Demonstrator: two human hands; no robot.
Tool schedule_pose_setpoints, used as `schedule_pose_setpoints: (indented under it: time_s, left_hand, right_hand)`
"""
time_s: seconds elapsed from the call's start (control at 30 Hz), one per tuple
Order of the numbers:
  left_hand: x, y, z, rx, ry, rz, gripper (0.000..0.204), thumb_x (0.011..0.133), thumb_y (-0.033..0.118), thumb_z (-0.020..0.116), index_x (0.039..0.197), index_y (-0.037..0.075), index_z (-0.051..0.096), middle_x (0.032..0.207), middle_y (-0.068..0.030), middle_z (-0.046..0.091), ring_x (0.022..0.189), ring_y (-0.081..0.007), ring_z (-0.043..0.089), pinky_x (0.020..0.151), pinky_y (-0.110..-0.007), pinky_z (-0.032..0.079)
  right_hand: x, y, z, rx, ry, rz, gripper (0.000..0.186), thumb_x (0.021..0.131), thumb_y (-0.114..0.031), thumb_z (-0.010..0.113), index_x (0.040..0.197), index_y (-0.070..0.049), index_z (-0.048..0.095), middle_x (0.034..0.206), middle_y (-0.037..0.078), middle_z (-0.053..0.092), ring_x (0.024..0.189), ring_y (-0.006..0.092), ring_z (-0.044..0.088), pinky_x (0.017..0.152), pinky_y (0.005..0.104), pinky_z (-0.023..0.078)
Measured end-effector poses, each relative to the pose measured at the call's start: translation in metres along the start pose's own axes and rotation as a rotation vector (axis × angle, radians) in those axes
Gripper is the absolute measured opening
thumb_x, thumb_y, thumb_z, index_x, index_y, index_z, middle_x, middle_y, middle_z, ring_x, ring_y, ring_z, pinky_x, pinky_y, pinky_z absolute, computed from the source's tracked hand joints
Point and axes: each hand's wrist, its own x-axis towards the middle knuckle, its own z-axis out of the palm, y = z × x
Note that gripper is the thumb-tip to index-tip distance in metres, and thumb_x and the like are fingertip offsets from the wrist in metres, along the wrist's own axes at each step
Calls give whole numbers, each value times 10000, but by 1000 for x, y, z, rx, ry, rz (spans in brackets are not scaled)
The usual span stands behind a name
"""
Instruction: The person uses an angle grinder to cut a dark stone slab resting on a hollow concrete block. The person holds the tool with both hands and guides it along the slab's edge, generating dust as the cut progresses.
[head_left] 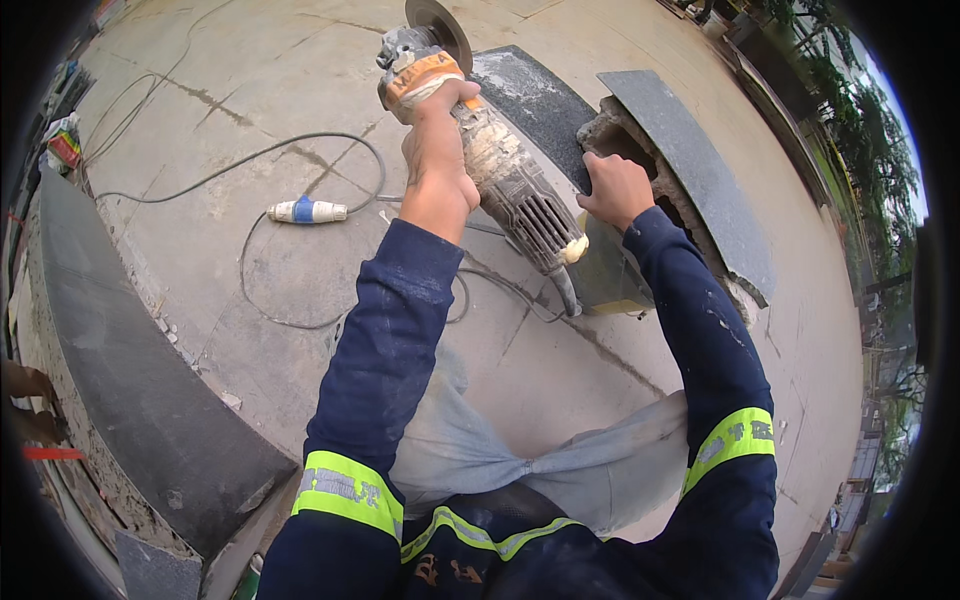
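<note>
My left hand is wrapped around the neck of a dusty angle grinder, just behind its orange-and-grey head. The grinder's cutting disc points away from me at the top, and its vented rear end tilts down to the right. Beside it lies a dark speckled stone slab with white dust on its surface. My right hand is closed at the slab's right edge, its fingers curled there and partly hidden. A broken hollow block stands just beyond it, with a grey slab leaning along its right side.
A grey cable loops over the concrete floor, where a white-and-blue plug connector lies. Long dark slabs rest along the left. Trees and stacked material border the right side.
</note>
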Motion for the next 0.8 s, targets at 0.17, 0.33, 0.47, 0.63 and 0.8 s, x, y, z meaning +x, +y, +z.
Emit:
schedule_pose_setpoints:
  time_s: [0.17, 0.33, 0.47, 0.63, 0.8]
  left_hand:
    - [-2, 34, -20, -64, 53, 3, 535, 647, 218, 695, 1083, -24, 502, 947, -107, 533, 781, -203, 576, 715, -343, 497]
    - [5, 69, -42, -67, 123, 124, 521, 642, 205, 704, 1067, -26, 511, 947, -101, 529, 782, -192, 559, 721, -339, 488]
    - [-3, 93, -60, -76, 176, 197, 510, 649, 205, 705, 1059, -31, 516, 948, -97, 527, 808, -187, 554, 735, -332, 482]
    - [-2, 108, -76, -116, 189, 243, 433, 682, 206, 680, 1029, 7, 515, 902, -77, 531, 784, -181, 558, 722, -324, 485]
    - [-1, 104, -76, -110, 172, 318, 315, 720, 214, 640, 969, 76, 505, 777, -60, 542, 664, -185, 583, 623, -338, 515]
  right_hand:
    - [65, -19, -10, -99, -157, -92, 293, 537, -243, 734, 716, -17, 680, 736, 175, 653, 729, 332, 658, 648, 397, 537]
    - [117, -40, -17, -170, -303, -100, 375, 531, -292, 764, 787, -25, 700, 791, 171, 672, 759, 309, 668, 676, 387, 543]
    - [169, -64, -24, -167, -372, -81, 402, 529, -299, 765, 831, -39, 707, 858, 151, 685, 822, 281, 670, 702, 382, 543]
    - [223, -90, -27, -159, -281, -99, 410, 579, -315, 742, 880, -41, 695, 878, 155, 682, 811, 300, 665, 692, 392, 539]
    - [234, -101, -6, 39, 263, 40, 392, 793, -405, 613, 804, -17, 666, 844, 210, 663, 768, 349, 651, 690, 428, 520]
